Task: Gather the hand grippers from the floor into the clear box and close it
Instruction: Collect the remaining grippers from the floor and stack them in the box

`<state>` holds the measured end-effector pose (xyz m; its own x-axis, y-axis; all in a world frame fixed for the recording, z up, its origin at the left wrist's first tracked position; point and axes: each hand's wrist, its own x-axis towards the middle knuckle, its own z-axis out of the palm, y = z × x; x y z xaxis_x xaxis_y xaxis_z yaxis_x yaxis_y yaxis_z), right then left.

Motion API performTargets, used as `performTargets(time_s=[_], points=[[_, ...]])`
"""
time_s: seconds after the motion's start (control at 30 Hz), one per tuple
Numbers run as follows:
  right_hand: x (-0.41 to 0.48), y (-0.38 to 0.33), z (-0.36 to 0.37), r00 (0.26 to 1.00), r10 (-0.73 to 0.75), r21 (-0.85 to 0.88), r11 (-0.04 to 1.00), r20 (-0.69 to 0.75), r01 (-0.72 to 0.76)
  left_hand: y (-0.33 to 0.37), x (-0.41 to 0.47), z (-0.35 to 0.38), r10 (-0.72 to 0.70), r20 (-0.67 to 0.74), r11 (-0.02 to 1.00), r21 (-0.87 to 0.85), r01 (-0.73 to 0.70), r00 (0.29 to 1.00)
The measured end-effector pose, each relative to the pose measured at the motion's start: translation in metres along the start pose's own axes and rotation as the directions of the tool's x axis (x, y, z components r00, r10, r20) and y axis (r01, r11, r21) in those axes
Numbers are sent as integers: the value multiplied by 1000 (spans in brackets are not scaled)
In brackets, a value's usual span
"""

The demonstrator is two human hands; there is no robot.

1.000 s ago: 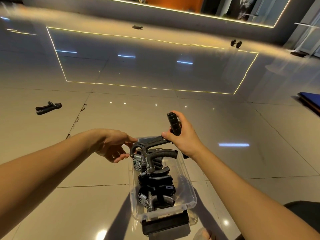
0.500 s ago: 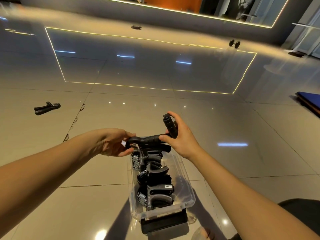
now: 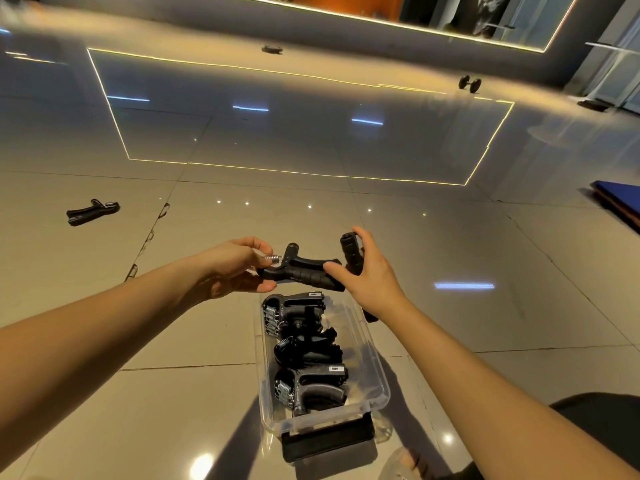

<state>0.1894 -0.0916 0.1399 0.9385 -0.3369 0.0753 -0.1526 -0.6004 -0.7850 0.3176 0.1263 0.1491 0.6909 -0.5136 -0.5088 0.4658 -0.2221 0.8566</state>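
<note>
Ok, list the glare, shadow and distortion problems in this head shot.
Head view: lights glare as bright spots and streaks on the glossy floor; the wide-angle lens slightly bends the lit outline; dark shadows flank the clear box; the held hand gripper looks fairly sharp.

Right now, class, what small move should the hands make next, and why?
Probably lower the hand gripper into the clear box: the left hand holds its spring end just above the box's far end, and the right hand grips a second gripper.
</note>
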Motion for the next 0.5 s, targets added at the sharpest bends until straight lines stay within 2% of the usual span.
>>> performTargets(time_s=[0.17, 0.5], points=[[1, 6, 2, 991, 132, 81, 988, 17, -133, 1, -7, 1, 42, 10, 999, 0, -42, 999], [-4, 7, -3, 974, 116, 233, 959, 197, -161, -29, -2, 9, 6, -41, 999, -34, -8, 999]])
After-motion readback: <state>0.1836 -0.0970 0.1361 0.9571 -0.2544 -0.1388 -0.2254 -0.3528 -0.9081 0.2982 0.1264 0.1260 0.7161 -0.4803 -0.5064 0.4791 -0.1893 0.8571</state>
